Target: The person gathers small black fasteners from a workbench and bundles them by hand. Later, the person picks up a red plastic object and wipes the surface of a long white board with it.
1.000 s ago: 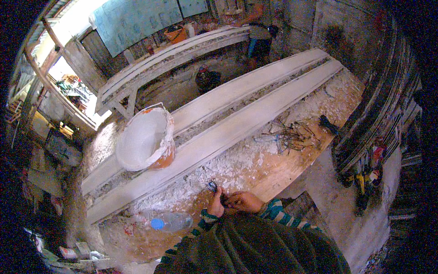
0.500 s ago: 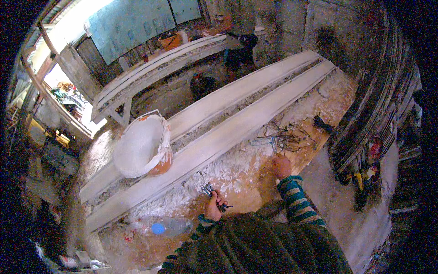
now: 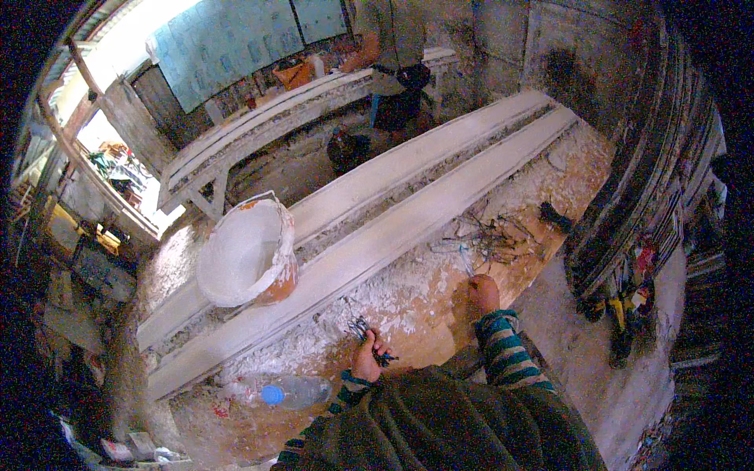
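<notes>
My left hand is closed round a small bundle of thin dark wire pieces, whose ends stick out on both sides of the fist. Farther right, my right hand is held low over the brown work surface with its fingers curled together. A thin pale-blue strand lies at its fingertips; whether they grip it is hidden. Just beyond that hand spreads a loose tangle of dark thin wires.
Two long whitish moulded strips run across the table, with a plaster-coated bucket on them at left. A clear bottle with a blue cap lies near me. A dark glove-like item sits at right. Another person is at the back bench.
My right hand has drawn slightly back toward me from the wire tangle. My left hand stays almost still with its bundle. The person at the back has straightened up.
</notes>
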`<state>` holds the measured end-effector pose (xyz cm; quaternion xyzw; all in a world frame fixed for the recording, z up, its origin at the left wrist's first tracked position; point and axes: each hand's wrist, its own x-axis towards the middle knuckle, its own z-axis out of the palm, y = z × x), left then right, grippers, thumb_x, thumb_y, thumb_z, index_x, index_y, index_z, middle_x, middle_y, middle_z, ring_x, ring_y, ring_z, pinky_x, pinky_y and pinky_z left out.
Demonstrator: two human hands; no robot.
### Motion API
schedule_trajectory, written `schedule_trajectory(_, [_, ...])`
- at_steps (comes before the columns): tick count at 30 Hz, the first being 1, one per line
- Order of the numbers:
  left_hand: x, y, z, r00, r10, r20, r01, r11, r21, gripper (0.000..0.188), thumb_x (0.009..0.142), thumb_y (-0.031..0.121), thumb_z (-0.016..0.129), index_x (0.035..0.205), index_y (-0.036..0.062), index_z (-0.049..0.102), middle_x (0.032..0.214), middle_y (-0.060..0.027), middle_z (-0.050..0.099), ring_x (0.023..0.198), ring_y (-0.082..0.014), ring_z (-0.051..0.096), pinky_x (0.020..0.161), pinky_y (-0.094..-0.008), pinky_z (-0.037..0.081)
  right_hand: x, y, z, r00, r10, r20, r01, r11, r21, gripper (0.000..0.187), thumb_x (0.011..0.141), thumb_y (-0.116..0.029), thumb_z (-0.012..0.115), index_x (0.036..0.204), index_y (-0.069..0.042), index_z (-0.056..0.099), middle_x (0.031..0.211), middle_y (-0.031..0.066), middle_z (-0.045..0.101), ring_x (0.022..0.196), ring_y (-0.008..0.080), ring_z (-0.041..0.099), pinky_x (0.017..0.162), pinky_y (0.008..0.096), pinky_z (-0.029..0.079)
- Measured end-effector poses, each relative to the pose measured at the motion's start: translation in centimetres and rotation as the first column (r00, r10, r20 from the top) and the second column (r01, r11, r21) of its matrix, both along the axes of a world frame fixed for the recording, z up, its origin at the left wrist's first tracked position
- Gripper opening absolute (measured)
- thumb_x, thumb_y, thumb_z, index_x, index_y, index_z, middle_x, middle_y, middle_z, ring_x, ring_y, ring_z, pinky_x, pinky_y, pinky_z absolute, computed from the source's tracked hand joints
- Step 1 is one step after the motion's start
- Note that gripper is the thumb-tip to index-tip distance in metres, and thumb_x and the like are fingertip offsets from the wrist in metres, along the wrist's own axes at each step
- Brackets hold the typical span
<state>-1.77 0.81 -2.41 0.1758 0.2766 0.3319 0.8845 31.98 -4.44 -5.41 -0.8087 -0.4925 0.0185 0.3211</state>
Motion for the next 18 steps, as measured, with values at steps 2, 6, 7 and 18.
schedule_trajectory(2, [0.0,-0.1,0.1,1.000,-0.006,-0.026,0.007,1.000,0.021,0.021,0.091,0.036,0.050,0.095,0.0153,0.050,0.065,0.0060,0.036,0.058,-0.0083,0.037,0.064,-0.0291,0.040,0.1,-0.1,0.2,1.000,0.016,-0.005,-0.016,0.999,-0.046,0.018,0.070,-0.014,0.055,0.079,-0.003,0.064,0.084,0.0174,0.061,0.080,0.0363,0.057,0.073,0.0422,0.047])
schedule_trajectory(6, [0.1,-0.2,0.0,0.998,0.027,-0.060,-0.026,1.000,0.014,0.023,0.091,0.037,0.050,0.095,0.0148,0.050,0.066,0.0058,0.037,0.057,-0.0086,0.037,0.064,-0.0288,0.040,-1.1,-0.3,1.5,0.996,0.018,-0.092,-0.018,1.000,0.003,0.015,0.068,-0.016,0.061,0.076,-0.003,0.063,0.079,0.0157,0.060,0.076,0.0335,0.058,0.070,0.0400,0.048])
schedule_trajectory(7, [0.2,-0.2,-0.2,0.998,0.020,-0.066,-0.019,1.000,0.014,0.023,0.091,0.037,0.050,0.094,0.0145,0.050,0.066,0.0058,0.037,0.058,-0.0088,0.037,0.063,-0.0287,0.040,-1.8,-0.5,2.1,0.988,0.041,-0.150,-0.032,0.998,0.057,0.015,0.068,-0.016,0.062,0.076,-0.003,0.062,0.077,0.0150,0.060,0.075,0.0324,0.059,0.069,0.0391,0.048])
schedule_trajectory(18, [0.2,0.4,-0.2,0.951,0.067,-0.301,0.014,0.966,0.258,0.026,0.090,0.038,0.051,0.085,0.0124,0.052,0.068,0.0041,0.047,0.055,-0.0076,0.041,0.052,-0.0240,0.038,-11.7,0.8,11.3,0.644,0.628,-0.436,-0.709,0.705,-0.032,0.014,0.067,-0.005,0.065,0.081,-0.005,0.060,0.079,0.0089,0.061,0.073,0.0215,0.060,0.067,0.0320,0.048])
